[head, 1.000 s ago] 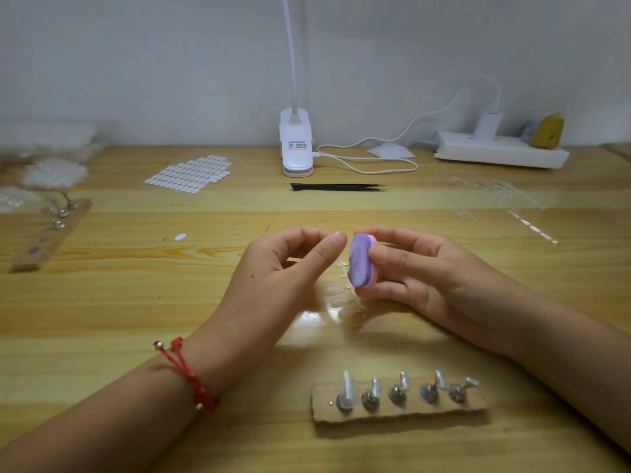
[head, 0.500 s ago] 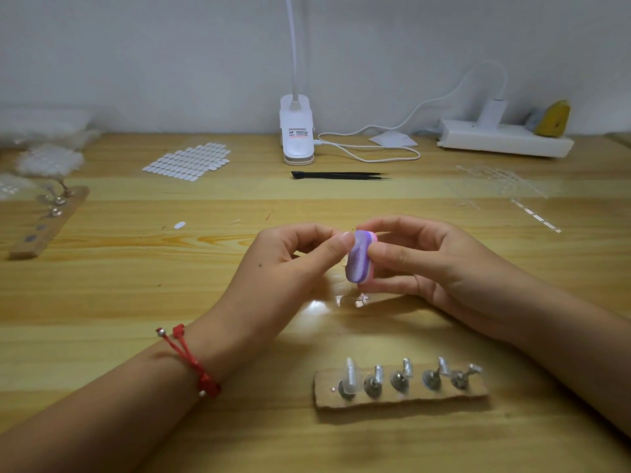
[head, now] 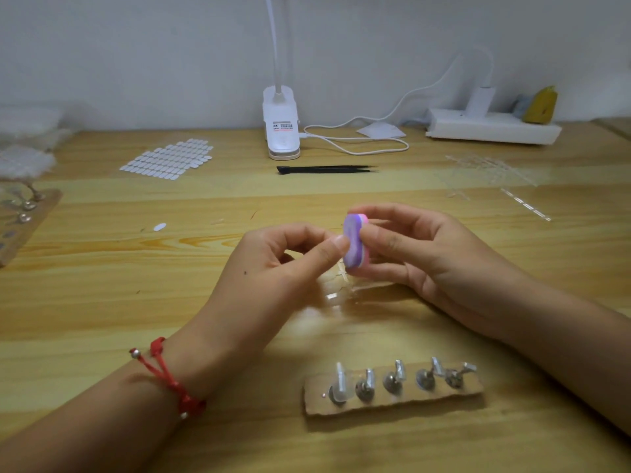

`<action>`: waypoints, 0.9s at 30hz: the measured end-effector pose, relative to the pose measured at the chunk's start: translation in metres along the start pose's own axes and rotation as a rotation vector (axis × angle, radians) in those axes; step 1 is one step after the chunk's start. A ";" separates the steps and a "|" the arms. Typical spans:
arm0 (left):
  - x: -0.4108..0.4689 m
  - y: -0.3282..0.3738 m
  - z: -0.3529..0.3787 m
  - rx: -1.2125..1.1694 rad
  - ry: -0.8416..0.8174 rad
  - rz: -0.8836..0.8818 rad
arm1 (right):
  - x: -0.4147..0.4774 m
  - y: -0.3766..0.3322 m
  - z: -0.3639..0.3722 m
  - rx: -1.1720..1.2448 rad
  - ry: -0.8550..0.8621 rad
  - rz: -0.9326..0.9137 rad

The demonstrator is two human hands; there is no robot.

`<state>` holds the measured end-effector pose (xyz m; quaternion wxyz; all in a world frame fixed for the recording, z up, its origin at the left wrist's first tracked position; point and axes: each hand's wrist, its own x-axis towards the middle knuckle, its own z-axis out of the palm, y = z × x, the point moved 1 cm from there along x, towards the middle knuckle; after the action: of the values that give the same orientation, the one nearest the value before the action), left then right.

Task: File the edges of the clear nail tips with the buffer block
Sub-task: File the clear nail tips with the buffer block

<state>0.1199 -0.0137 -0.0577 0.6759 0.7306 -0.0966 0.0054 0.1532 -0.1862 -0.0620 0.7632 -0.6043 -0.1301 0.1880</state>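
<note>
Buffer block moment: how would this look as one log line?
right hand: grips buffer block | left hand: fingertips pinched at block's purple face | clear nail tip: not discernible

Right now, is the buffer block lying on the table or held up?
Held up, on end: the right hand grips the buffer block, purple face toward the left hand.

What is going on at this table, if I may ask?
A person is filing at a wooden table. The right hand holds a purple-and-pink buffer block upright, and the left hand pinches thumb and forefinger against its purple face, apparently holding a clear nail tip too small to see. A cardboard strip with five metal stands lies nearer.
</note>
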 end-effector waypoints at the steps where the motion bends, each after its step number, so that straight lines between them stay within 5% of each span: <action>1: 0.000 0.000 0.000 -0.006 0.019 0.006 | 0.000 0.000 0.001 -0.025 -0.019 0.005; 27: -0.001 0.006 0.003 0.100 0.084 0.066 | 0.001 0.000 0.000 0.047 0.014 -0.017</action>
<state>0.1175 -0.0168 -0.0525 0.6414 0.7591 -0.0916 0.0632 0.1539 -0.1863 -0.0625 0.7796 -0.5866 -0.1255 0.1800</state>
